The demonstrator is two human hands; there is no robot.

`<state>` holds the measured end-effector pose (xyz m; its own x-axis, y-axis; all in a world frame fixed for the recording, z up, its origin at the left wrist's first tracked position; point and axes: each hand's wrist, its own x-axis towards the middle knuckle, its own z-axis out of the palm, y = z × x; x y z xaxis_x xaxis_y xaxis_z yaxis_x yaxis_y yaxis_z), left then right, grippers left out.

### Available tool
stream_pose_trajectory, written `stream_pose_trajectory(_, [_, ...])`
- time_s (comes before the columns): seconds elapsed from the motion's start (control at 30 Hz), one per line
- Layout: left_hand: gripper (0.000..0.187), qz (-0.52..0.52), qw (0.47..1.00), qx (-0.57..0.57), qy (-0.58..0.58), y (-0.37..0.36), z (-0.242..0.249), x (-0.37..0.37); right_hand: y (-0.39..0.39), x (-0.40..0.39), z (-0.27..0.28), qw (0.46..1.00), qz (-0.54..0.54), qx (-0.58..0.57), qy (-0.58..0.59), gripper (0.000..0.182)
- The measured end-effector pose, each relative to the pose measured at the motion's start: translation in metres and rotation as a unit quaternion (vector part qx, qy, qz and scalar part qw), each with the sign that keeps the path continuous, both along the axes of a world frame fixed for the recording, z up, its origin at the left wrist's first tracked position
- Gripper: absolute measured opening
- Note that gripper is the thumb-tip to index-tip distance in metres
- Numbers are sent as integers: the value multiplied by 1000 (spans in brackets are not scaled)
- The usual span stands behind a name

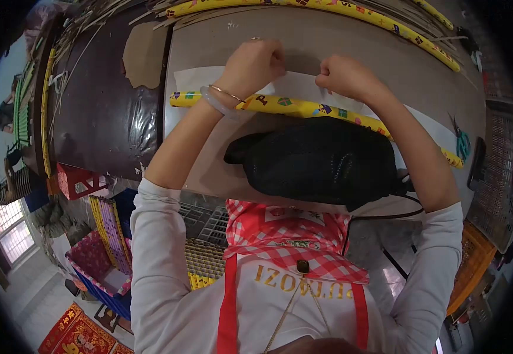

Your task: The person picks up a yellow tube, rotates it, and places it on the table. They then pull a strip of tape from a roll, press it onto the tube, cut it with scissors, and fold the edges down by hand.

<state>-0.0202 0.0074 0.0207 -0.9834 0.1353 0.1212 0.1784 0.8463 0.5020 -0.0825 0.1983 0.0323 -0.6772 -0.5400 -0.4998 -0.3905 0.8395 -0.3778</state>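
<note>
My left hand (253, 64), with bangles at the wrist, is closed above the far edge of a white paper sheet (195, 78). To its right, my right hand (347, 78) also has curled fingers, close to the same sheet. Whatever the fingers of either hand hold, if anything, is hidden. Below both hands, a long yellow patterned tube (303, 107) lies across the paper and passes beneath my forearms. A black mesh-like bag or cover (321, 160) sits between my arms, nearer my body. Scissors with teal handles (462, 146) lie at the tube's right end.
Another yellow patterned tube (351, 9) and thin strips (106, 26) lie along the table's far side. A torn brown paper piece (144, 54) rests on the dark tabletop at left. A red stool (76, 181) and a patterned fabric-lined bin (91, 251) stand at lower left.
</note>
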Motion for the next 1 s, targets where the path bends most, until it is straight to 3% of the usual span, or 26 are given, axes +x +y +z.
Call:
stream_pose_trajectory(0.03, [22, -40, 995, 82, -30, 3, 0, -1, -1, 0, 0, 1000, -2, 2, 12, 22])
stream_pose_trajectory(0.23, [25, -2, 993, 7, -121, -8, 5, -9, -2, 2, 7, 1000, 1, 15, 10, 23])
stream_pose_trajectory(0.4, [28, -2, 996, -18, -86, -44, 7, -14, 0, 0, 1, 1000, 11, 7, 11, 22])
stream_pose_trajectory(0.47, [24, 6, 999, -32, -15, -42, 9, -16, -2, 1, 4, 1000, 10, 2, 18, 22])
stream_pose_trajectory(0.57, [20, -53, 994, 59, -71, 1, 12, -16, -5, 1, 10, 999, 10, 31, -16, 22])
stream_pose_trajectory(0.67, [18, -66, 995, 44, -53, 35, -7, -22, -5, 1, 7, 997, 39, 65, 32, 23])
stream_pose_trajectory(0.8, [17, -75, 996, -2, -51, 41, -16, -28, -3, 1, 3, 998, 10, 53, 44, 27])
stream_pose_trajectory(0.87, [16, -75, 985, 82, -132, 36, -12, -29, -3, -1, 3, 997, 21, 57, 46, 29])
stream_pose_trajectory(1.0, [14, -70, 980, 108, -153, 34, -10, -31, -5, -2, 9, 996, 45, 53, 54, 29])
